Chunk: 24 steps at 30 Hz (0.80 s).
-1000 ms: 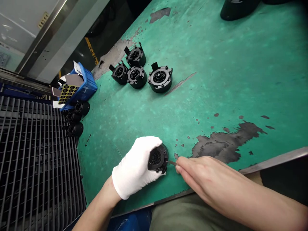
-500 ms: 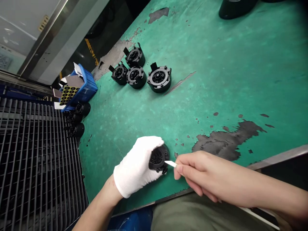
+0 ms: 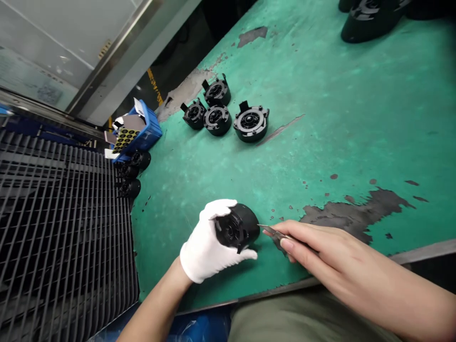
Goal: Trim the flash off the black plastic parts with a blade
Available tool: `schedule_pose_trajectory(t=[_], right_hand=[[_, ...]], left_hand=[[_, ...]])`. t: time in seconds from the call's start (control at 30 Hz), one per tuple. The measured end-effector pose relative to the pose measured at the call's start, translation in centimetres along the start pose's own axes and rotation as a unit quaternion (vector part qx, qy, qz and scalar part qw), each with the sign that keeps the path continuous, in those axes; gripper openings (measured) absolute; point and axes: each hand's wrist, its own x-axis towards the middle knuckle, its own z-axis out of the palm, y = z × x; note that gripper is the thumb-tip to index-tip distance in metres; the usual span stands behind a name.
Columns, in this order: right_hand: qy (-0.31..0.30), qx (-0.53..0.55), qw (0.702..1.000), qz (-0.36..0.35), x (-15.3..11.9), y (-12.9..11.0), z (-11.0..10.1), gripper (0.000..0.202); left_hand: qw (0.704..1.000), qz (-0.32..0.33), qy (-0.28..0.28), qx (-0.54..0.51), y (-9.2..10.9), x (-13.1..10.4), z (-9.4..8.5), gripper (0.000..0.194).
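Note:
In a white glove, my left hand (image 3: pixel 213 242) is wrapped round a black round plastic housing (image 3: pixel 251 228). The housing is tilted over the green table, its ribbed face turned toward the left palm and its smooth side wall facing right. My bare right hand (image 3: pixel 309 247) is closed on a slim knife (image 3: pixel 273 232), its thin blade pointing left. The blade's tip is at the side wall of the housing; whether it touches cannot be made out. Most of the knife's handle is hidden in the right hand.
Several similar black housings (image 3: pixel 217 118) stand farther back on the green table (image 3: pixel 356 118), which has worn grey patches. At the left are a blue bin (image 3: pixel 153 128) with sticker sheets and a dark grille (image 3: pixel 64 228). More black parts (image 3: pixel 370 21) stand at the top right.
The housing has turned in my left hand, so its side wall now shows. The knife has turned over from its bright face to its dark one. The whole view has shifted slightly.

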Motion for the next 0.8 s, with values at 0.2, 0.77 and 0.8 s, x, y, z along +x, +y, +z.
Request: schedule_pose_trajectory(t=[0.2,0.77,0.8], right_hand=[[0.055,-0.069,0.992,-0.093,-0.2,0.5,0.9,0.042],[0.040,-0.084,0.979,-0.183,0.4,-0.3,1.6,0.017],[0.041,-0.087,0.977,-0.191,0.5,-0.4,1.5,0.017]], left_hand=[[0.998,0.012,0.053,-0.017,0.0,-2.3,1.3,0.107],[0.990,-0.065,-0.091,-0.085,1.7,-2.8,2.4,0.054],[0.990,-0.069,-0.088,-0.087,1.7,-2.8,2.3,0.056]])
